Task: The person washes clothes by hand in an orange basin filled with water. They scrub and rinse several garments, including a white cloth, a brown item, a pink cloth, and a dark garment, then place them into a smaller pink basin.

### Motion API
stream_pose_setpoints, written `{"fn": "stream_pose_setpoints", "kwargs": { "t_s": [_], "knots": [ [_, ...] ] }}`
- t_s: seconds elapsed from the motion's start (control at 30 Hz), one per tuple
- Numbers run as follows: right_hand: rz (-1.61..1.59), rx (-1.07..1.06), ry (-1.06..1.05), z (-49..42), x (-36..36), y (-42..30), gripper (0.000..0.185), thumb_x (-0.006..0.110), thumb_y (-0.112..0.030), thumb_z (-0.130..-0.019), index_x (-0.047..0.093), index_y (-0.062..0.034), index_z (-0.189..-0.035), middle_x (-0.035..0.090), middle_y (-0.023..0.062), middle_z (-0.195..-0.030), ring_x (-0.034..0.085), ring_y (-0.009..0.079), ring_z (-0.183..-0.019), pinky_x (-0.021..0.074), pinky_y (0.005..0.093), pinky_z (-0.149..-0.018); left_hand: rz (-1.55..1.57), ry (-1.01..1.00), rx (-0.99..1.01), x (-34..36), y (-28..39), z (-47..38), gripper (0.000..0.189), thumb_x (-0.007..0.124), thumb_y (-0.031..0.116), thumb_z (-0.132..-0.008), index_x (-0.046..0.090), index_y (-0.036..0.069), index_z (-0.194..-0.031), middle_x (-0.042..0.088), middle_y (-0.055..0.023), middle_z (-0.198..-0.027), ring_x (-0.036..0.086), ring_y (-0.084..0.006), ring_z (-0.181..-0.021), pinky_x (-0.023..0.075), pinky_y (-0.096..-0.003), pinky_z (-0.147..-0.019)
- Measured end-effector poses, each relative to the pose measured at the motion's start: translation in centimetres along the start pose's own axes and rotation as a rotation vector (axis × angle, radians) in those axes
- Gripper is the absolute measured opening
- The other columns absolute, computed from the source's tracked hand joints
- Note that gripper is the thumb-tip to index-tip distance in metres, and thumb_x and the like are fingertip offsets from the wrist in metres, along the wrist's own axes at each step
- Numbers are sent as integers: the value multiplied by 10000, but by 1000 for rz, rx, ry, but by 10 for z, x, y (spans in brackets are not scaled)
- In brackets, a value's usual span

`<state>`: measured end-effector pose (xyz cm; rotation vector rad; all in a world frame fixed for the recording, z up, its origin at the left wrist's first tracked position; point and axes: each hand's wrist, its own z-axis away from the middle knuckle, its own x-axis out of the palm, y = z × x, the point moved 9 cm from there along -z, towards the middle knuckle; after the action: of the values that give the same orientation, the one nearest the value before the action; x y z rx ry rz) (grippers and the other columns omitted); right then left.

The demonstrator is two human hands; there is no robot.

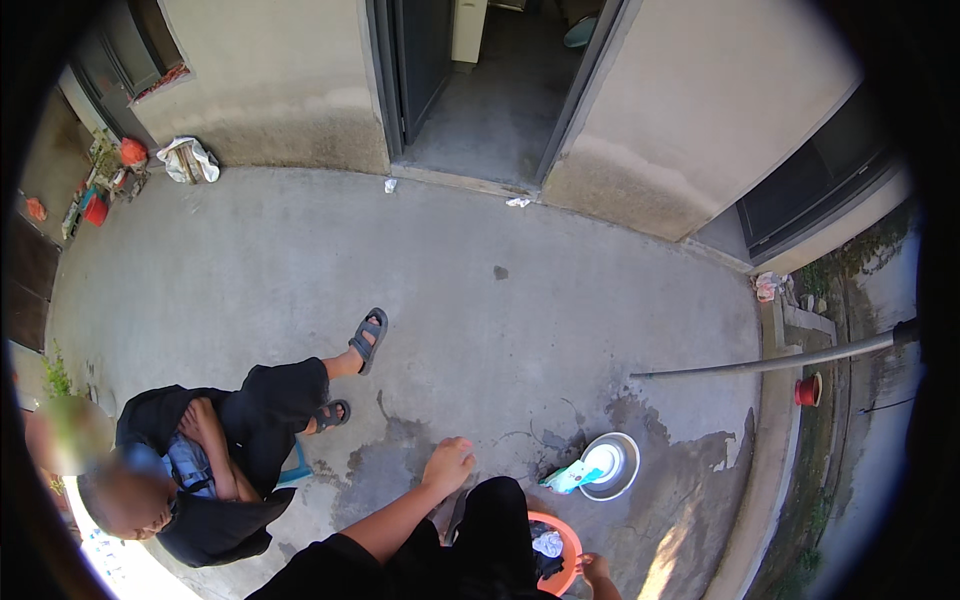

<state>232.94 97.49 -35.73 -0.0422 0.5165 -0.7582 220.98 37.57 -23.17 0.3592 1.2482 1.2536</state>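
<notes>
My left hand (448, 466) hangs in front of my knees with fingers loosely curled; it seems to hold nothing, though its finger pads are partly hidden. At the lower right, my right hand (592, 568) touches the rim of an orange plastic basin (571, 541); whether its fingers grip the rim is unclear. Dark and pale cloth (549, 544) lies inside the basin, partly covered by my knee in black trousers. Just beyond it, a metal basin (631, 472) stands on wet concrete with a white round item (603, 459) in it. A teal and white packet (571, 478) lies across its edge.
A seated person (247, 420) in black clothes and sandals is at my left on a blue stool (300, 466). A metal pole (765, 366) reaches in from the right above the low wall (776, 442). An open doorway (487, 120) is ahead; a red pot (808, 391) stands beyond the wall.
</notes>
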Motion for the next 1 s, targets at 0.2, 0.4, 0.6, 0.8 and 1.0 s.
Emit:
{"fn": "stream_pose_setpoints", "kwargs": {
  "t_s": [0.2, 0.4, 0.6, 0.8, 1.0],
  "knots": [
    [-22, 141, -80, -92, -62, -43, 209, 493, 5, -964, 679, -27, -1054, 732, 135, -819, 731, 221, -712, 591, 343, -604, 124, 9, 54, -79, 106, -169, 225, 662, 194, -903, 684, 21, -1046, 681, -170, -1044, 691, -278, -861, 558, -401, -797],
    [-120, 186, -165, -174, -177, -324, 181, 604, -95, -970, 669, -87, -1138, 745, 152, -963, 745, 274, -833, 600, 452, -672, 0, 360, 13, -213, 106, -289, 225, 639, 230, -938, 691, 11, -953, 691, -172, -879, 694, -293, -801, 552, -406, -744],
    [98, -549, 189, -211, -292, -742, 290, 558, -36, -830, 706, -73, -1075, 747, 101, -835, 719, 190, -724, 560, 337, -666, -265, 441, -241, -310, 58, -311, 208, 671, 192, -826, 718, -10, -843, 698, -221, -816, 690, -381, -768, 551, -449, -733],
    [160, -708, 291, -223, -326, -1025, 312, 577, -86, -806, 705, -94, -1090, 740, 127, -870, 707, 285, -815, 554, 392, -757, -259, 481, -498, -386, 5, -400, 218, 711, 223, -775, 736, 13, -828, 732, -175, -770, 726, -259, -673, 580, -381, -673],
    [503, -537, 302, -271, -340, -1175, 401, 659, -181, -803, 669, -112, -1198, 712, 172, -1122, 663, 347, -1066, 526, 428, -923, -280, 330, -480, -435, 92, -652, 246, 677, 264, -786, 734, 35, -855, 741, -174, -876, 715, -336, -865, 565, -417, -813]
  ]
}}
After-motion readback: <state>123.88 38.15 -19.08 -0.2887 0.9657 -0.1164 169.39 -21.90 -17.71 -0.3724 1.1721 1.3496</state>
